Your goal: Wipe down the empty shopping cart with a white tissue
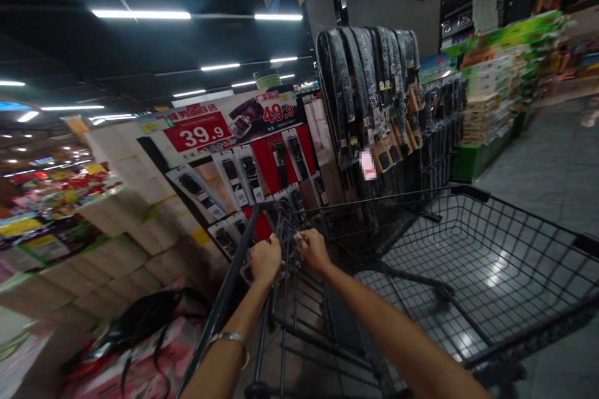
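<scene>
A black wire shopping cart [468, 209] fills the lower right, tilted in my view. My left hand [266, 259], a bangle on its wrist, is closed beside the cart's dark handle bar [234, 274]; what its fingers hold is hidden. Just to the right, my right hand [313, 249] is closed in a pinch, with a small pale bit at the fingertips too small to name. Both hands are over the cart's rear wire part [299, 318], a short gap between them. Behind them stands a rack of packaged belts [248, 168].
Plastic-wrapped belts [369, 75] hang beside a pillar. A price sign [224, 121] tops the rack. Pale paper packs [112, 255] are stacked at left, near a black and pink bag [154, 336]. Boxed goods [491, 100] line the aisle floor [556, 156] at right.
</scene>
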A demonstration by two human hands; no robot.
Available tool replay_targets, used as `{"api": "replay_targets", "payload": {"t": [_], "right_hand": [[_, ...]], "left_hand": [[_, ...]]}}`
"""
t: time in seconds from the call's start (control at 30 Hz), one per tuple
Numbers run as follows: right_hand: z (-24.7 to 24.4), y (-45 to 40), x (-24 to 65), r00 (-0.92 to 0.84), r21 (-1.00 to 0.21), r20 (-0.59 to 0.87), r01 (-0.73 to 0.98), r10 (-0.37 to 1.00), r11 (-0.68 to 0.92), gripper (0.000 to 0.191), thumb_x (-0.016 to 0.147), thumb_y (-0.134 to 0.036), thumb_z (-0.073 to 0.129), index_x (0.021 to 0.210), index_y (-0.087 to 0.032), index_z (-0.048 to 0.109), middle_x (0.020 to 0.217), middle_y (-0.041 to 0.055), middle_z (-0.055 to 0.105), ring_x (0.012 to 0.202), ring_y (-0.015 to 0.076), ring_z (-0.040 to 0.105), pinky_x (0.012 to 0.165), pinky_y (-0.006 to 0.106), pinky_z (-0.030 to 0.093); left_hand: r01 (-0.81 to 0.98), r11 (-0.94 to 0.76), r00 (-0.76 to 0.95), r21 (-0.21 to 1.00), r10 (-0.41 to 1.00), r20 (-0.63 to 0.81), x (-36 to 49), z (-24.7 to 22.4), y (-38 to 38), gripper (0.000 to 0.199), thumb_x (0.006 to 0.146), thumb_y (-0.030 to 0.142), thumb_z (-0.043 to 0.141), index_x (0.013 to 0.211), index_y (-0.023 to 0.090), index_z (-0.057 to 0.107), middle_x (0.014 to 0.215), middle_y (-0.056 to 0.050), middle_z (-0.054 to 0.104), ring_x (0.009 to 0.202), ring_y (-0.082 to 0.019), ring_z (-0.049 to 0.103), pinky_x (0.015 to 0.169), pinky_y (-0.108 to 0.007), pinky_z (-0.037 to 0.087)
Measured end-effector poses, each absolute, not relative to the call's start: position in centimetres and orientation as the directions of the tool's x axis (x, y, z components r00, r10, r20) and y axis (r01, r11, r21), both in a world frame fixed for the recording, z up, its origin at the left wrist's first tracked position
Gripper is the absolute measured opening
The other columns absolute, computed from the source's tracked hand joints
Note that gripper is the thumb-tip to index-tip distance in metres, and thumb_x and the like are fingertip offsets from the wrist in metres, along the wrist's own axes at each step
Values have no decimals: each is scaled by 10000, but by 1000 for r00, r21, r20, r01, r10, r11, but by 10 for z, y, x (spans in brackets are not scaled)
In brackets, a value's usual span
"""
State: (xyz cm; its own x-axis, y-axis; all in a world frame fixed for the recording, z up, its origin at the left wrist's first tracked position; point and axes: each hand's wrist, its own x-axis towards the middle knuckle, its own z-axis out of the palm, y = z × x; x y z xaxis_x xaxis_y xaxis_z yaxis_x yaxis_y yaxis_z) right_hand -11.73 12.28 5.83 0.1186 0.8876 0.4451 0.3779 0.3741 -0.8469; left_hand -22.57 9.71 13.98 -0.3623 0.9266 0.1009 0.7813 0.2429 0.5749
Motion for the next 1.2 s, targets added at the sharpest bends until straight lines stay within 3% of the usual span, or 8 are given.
{"api": "replay_targets", "payload": {"t": [0.1,0.23,0.47,0.67,0.83,1.0,1.1,1.2], "right_hand": [[62,130,-122,119,-858,356,435,927,273,199,737,-57,521,759,-134,703,751,59,651,727,150,559,688,227,402],[55,120,-123,98,-874,343,397,934,279,224,714,-63,542,822,-136,723,779,53,662,722,142,577,665,210,411],[49,82,-110,65,-863,380,385,923,329,228,677,-82,584,828,-173,729,782,36,664,735,145,604,682,218,433],[45,69,-108,52,-927,276,276,960,252,208,641,-80,595,788,-159,719,777,34,687,713,148,604,654,226,437],[52,63,-99,-181,-983,138,94,974,157,128,576,-53,615,652,-132,682,612,-6,658,588,111,552,547,198,390],[59,61,-89,-351,-997,57,20,935,69,85,539,-51,633,584,-124,636,519,-42,587,500,71,470,487,179,334],[60,58,-88,-451,-998,44,22,891,61,69,533,-68,638,565,-128,623,498,-54,560,483,66,452,474,177,327],[64,52,-90,-430,-993,90,33,898,116,95,521,-55,628,580,-130,628,528,-51,577,516,73,481,490,174,344]], "left_hand": [[774,206,-337,598,934,115,-227,137,95,510,876,419,286,669,126,649,518,-131,626,591,-258,661,584,-323,471],[774,206,-339,599,933,117,-227,135,93,489,878,402,292,713,119,654,554,-125,642,547,-239,652,580,-316,472],[801,234,-378,550,911,162,-226,135,94,446,867,412,338,772,134,674,601,-128,668,681,-271,671,644,-334,475],[808,239,-363,538,922,135,-225,137,92,477,872,413,312,767,124,677,628,-137,674,702,-273,669,665,-338,470],[826,205,-325,526,934,147,-226,139,91,500,867,407,288,719,128,676,565,-137,651,698,-272,668,672,-332,471],[829,169,-293,533,943,157,-227,139,89,517,866,409,270,688,130,667,558,-134,647,683,-266,669,635,-317,471],[828,171,-301,534,939,165,-228,136,91,514,864,418,271,704,133,668,566,-129,651,675,-262,671,623,-312,474],[832,177,-308,526,936,172,-229,133,94,505,864,419,272,729,137,668,585,-127,660,684,-259,674,620,-308,476]]}}
